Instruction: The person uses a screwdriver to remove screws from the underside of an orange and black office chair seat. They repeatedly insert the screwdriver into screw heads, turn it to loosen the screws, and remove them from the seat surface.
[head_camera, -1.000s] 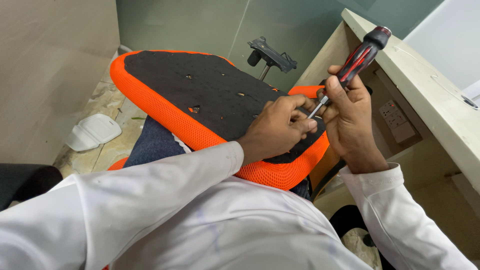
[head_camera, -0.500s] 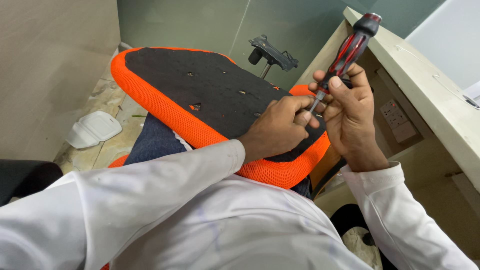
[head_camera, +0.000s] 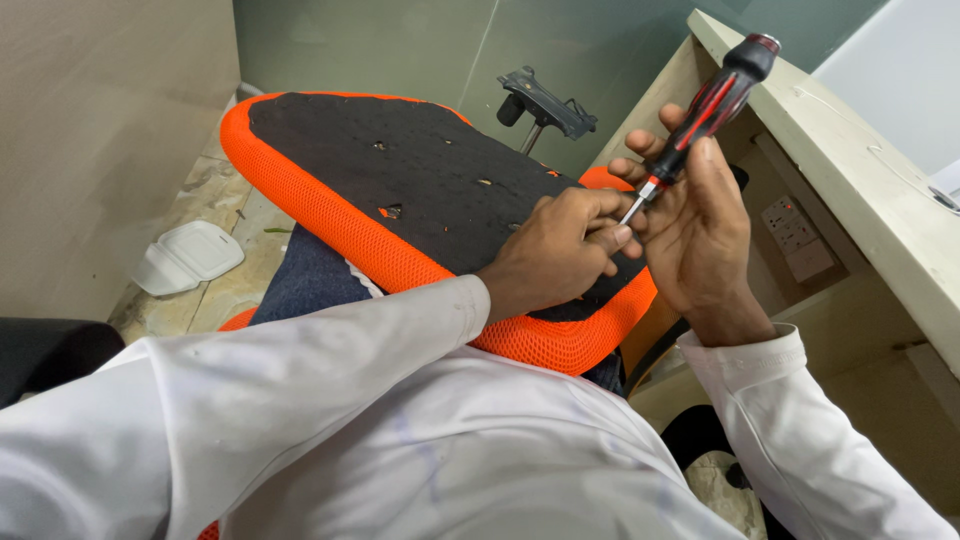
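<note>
From the head camera I see my right hand (head_camera: 700, 225) wrapped around a red-and-black screwdriver (head_camera: 705, 110), fingers closed on the lower handle, the tool tilted with its handle up toward the desk edge (head_camera: 850, 170). My left hand (head_camera: 555, 255) sits just beside it, fingertips pinched together at the metal tip; I cannot tell whether a screw is caught between them. Under both hands lies the orange seat pad (head_camera: 330, 215), underside up across my lap, its black board showing several open holes well to the left of my fingers. I judge the fastening work barely begun: no hardware sits on the board, and the black mounting plate (head_camera: 545, 100) stands apart beyond the pad, far past my fingertips.
</note>
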